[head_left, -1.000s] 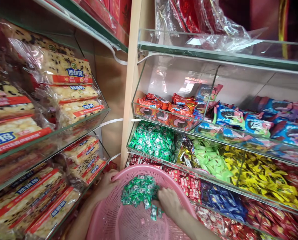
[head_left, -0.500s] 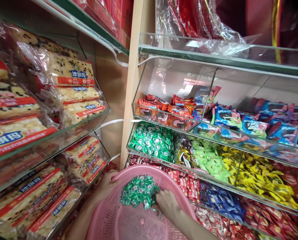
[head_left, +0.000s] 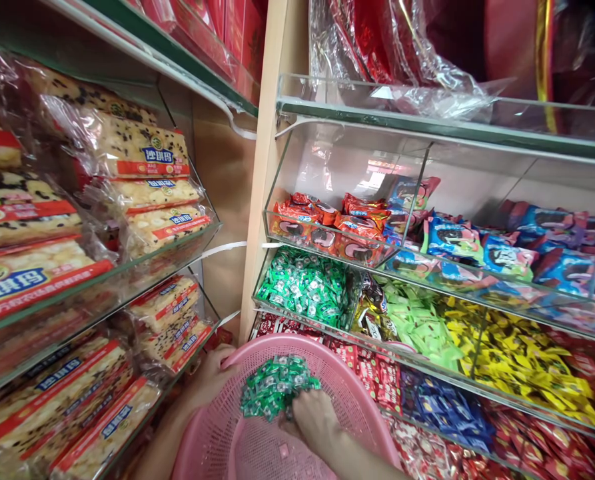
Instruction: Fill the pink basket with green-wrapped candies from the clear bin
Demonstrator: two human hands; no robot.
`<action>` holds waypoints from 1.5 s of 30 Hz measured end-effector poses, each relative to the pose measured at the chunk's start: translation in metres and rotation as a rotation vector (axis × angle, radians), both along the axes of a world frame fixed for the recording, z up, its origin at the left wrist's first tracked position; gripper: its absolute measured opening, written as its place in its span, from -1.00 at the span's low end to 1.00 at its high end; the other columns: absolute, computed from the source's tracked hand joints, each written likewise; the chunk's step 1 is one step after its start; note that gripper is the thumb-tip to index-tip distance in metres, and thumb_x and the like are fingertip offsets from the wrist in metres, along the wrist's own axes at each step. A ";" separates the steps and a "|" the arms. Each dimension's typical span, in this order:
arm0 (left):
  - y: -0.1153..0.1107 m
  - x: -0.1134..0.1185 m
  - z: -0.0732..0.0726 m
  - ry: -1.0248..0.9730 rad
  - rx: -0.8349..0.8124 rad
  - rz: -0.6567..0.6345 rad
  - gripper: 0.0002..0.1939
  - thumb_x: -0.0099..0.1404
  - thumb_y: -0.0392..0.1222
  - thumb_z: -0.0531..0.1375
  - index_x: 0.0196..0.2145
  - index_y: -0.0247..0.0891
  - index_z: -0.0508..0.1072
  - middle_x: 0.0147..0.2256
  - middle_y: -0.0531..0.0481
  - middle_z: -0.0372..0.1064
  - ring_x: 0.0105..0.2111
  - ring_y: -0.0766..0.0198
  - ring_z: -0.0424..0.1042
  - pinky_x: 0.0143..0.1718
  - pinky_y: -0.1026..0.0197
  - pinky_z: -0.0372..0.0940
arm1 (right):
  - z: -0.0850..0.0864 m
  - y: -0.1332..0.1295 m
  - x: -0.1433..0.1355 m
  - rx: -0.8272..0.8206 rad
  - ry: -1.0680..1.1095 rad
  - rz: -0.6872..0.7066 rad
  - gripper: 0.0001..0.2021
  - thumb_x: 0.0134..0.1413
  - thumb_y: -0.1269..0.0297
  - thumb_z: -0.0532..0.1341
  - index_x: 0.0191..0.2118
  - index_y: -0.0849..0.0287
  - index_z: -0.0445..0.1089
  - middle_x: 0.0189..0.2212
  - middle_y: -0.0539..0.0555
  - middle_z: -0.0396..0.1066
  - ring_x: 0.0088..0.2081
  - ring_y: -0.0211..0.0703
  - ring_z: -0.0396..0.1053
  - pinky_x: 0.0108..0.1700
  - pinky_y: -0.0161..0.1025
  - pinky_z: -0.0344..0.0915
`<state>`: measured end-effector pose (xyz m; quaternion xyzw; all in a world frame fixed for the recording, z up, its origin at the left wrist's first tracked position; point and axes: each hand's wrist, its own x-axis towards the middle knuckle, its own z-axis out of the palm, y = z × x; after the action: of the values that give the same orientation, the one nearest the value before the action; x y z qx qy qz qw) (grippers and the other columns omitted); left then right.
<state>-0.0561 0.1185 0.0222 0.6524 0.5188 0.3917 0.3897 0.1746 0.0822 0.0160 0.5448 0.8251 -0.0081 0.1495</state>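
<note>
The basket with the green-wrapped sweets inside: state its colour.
The basket is pink, rim and perforated wall alike; it shows best in the head view.

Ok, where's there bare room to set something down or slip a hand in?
In the pink basket, the near floor is mostly bare mesh, bordered by the green-wrapped pieces and the right hand. There's also open space above the red packets, under the glass shelf. Crowded: where the pale-green packets and yellow packets lie heaped.

Here's the pink basket (head_left: 212, 433), perforated plastic, softly shiny; inside it, glossy, crinkled green wrappers (head_left: 274, 387); above it, a smooth glass-like shelf (head_left: 402, 120) and a matt wood-look post (head_left: 264, 167)!
</note>
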 end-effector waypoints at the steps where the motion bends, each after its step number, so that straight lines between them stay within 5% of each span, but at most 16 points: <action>1: 0.000 0.000 0.001 0.003 -0.001 0.003 -0.86 0.06 -0.21 0.14 -0.54 -0.30 0.46 -0.38 -0.03 0.39 -0.32 0.17 0.37 -0.28 0.23 0.25 | 0.000 0.001 -0.001 -0.012 -0.006 -0.011 -0.76 0.07 0.21 0.18 -0.38 0.27 0.51 -0.42 0.24 0.50 -0.31 0.03 0.47 -0.35 -0.18 0.34; 5: -0.002 0.002 0.008 -0.003 -0.016 0.024 -0.85 0.03 -0.17 0.16 -0.57 -0.30 0.45 -0.45 0.01 0.36 -0.35 0.18 0.35 -0.30 0.22 0.25 | 0.017 0.001 0.003 -0.037 -0.007 -0.066 -0.78 0.07 0.25 0.19 -0.32 0.29 0.50 -0.36 0.24 0.49 -0.26 0.05 0.45 -0.30 -0.17 0.33; 10: -0.002 0.002 0.009 -0.002 -0.019 0.018 -0.86 0.04 -0.21 0.15 -0.54 -0.31 0.46 -0.44 0.01 0.35 -0.34 0.17 0.35 -0.29 0.21 0.24 | 0.088 0.005 0.007 0.018 0.177 0.036 -0.65 0.12 0.04 0.10 -0.32 0.23 0.47 -0.35 0.20 0.48 -0.26 -0.03 0.43 -0.27 -0.23 0.25; 14: 0.000 0.000 0.003 0.015 -0.015 -0.004 -0.84 0.07 -0.23 0.13 -0.44 -0.33 0.49 -0.37 -0.03 0.38 -0.30 0.15 0.37 -0.25 0.20 0.24 | 0.146 0.032 0.011 0.288 0.369 0.018 -0.58 0.24 0.04 -0.08 -0.40 0.17 0.39 -0.43 0.08 0.42 -0.38 -0.18 0.40 -0.38 -0.31 0.15; 17: 0.001 0.000 0.000 0.033 0.005 -0.012 -0.83 0.09 -0.23 0.12 -0.42 -0.34 0.50 -0.35 -0.05 0.39 -0.30 0.15 0.37 -0.24 0.19 0.24 | 0.166 0.059 0.014 0.512 0.332 -0.116 -0.75 0.26 0.21 -0.05 -0.23 0.18 0.32 -0.28 0.09 0.36 -0.34 -0.21 0.38 -0.40 -0.33 0.13; 23: 0.002 -0.001 0.000 0.042 0.012 -0.002 -0.82 0.07 -0.26 0.12 -0.40 -0.34 0.51 -0.35 -0.04 0.39 -0.29 0.14 0.38 -0.22 0.18 0.25 | 0.158 0.092 0.013 0.556 0.082 -0.169 -0.80 0.16 0.48 -0.01 -0.14 0.18 0.25 -0.19 0.16 0.27 -0.17 -0.13 0.33 -0.38 -0.35 0.20; 34: 0.005 -0.003 -0.005 0.032 0.012 -0.015 -0.81 0.09 -0.26 0.13 -0.37 -0.33 0.52 -0.32 -0.06 0.40 -0.27 0.14 0.38 -0.20 0.19 0.25 | 0.150 0.093 0.015 0.512 0.075 -0.140 -0.75 0.12 0.56 -0.01 -0.14 0.21 0.28 -0.22 0.15 0.29 -0.18 -0.11 0.33 -0.37 -0.34 0.19; 45: 0.004 -0.001 0.001 -0.030 -0.025 0.003 -0.85 0.04 -0.22 0.17 -0.46 -0.31 0.51 -0.40 0.00 0.38 -0.33 0.16 0.38 -0.28 0.21 0.25 | 0.165 0.027 0.019 0.388 0.595 0.211 -0.75 0.20 0.50 -0.05 -0.16 0.16 0.32 -0.29 0.06 0.21 -0.29 -0.23 0.23 -0.30 -0.34 0.16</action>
<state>-0.0571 0.1223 0.0236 0.6406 0.5190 0.3954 0.4050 0.1933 0.1093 0.1811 0.4489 0.8702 0.0061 -0.2030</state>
